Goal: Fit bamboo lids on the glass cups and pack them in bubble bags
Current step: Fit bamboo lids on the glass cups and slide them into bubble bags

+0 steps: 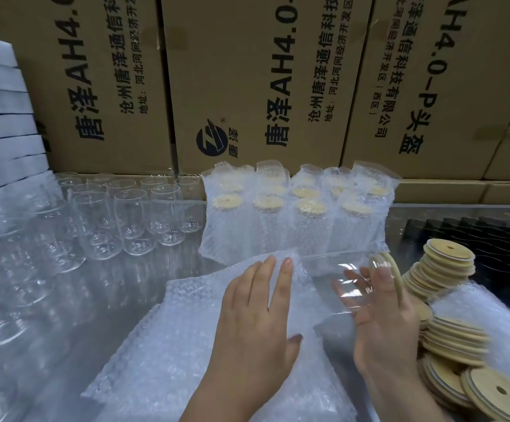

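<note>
Right hand holds a lidded glass cup; left hand presses bubble bag.

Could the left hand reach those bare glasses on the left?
Probably yes: the left hand rests open on the bubble bags, holding nothing, and nothing stands between it and the glasses.

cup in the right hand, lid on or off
On: a bamboo lid covers the mouth of the cup, held sideways in the right hand.

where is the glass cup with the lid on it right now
In the head view, right of centre: the glass cup lies sideways in the right hand, between the left hand resting on the bubble bags and the loose bamboo lids.
</note>
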